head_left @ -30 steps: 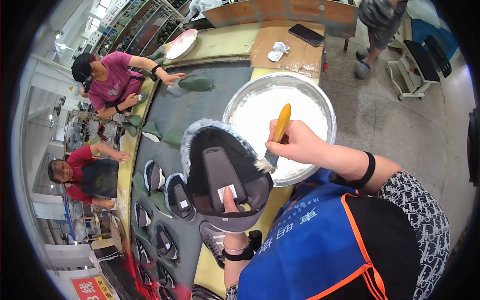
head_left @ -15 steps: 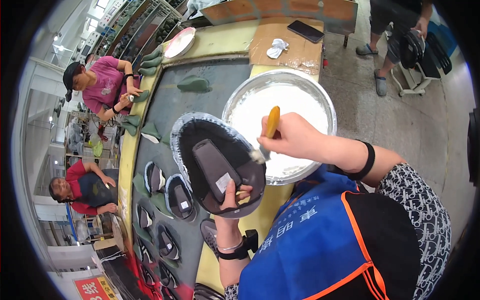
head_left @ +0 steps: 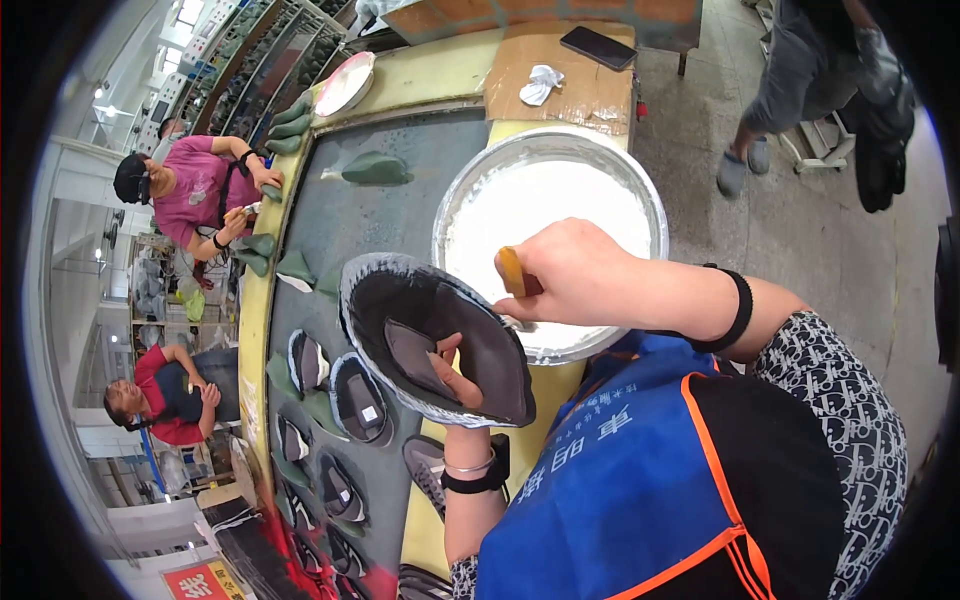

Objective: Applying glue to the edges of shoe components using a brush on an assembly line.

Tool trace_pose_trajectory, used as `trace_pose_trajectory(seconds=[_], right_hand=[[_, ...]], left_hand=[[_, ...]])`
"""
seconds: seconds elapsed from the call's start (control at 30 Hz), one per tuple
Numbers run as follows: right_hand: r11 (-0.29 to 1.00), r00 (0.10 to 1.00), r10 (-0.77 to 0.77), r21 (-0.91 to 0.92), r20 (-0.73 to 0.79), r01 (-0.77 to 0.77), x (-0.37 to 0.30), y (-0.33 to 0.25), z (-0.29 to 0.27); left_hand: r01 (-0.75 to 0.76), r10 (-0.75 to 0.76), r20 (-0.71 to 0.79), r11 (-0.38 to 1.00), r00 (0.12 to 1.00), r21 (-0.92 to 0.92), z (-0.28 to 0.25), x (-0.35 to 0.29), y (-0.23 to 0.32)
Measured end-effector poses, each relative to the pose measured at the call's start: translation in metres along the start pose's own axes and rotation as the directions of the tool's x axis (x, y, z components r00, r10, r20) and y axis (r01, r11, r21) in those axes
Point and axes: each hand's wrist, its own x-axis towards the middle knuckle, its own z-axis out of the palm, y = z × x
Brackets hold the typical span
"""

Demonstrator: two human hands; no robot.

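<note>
My left hand (head_left: pixel 458 378) grips a dark grey shoe upper (head_left: pixel 500 375) with a pale, rough edge, its thumb and a finger showing at the opening. The upper is tilted, its hollow underside turned up. My right hand (head_left: pixel 580 272) is closed round the orange-yellow handle of a brush (head_left: pixel 512 270), close to the upper's right edge. Hardly any bristle shows, so whether the brush touches the upper I cannot tell. Beneath my right hand stands a wide metal bowl (head_left: pixel 655 205) of white paste.
Several shoe uppers (head_left: pixel 360 400) and green foot-shaped lasts (head_left: pixel 375 168) lie along the grey belt (head_left: pixel 335 220). Cardboard (head_left: pixel 600 90) bears a phone (head_left: pixel 597 47) and crumpled tissue (head_left: pixel 541 85). Two people (head_left: pixel 195 185) are across the table; another person (head_left: pixel 800 80) stands at right.
The shoe upper has been tipped in my left hand, hiding its inner label. My right hand and the brush have moved slightly down and left. The person at right has shifted, carrying dark things.
</note>
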Motion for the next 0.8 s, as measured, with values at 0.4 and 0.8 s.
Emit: trace_pose_trajectory(seconds=[0.4,0.8], right_hand=[[0.953,0.997,0.071,0.292,0.03,-0.076,0.006,0.003,0.006],[0.476,0.934,0.156,0.804,0.321,-0.356,-0.008,-0.001,-0.025]], left_hand=[[-0.211,0.259,-0.207,0.951,0.943,0.225,0.009,0.025,0.042],[-0.336,0.634,-0.259,0.66,0.728,0.672,-0.031,0.059,0.008]])
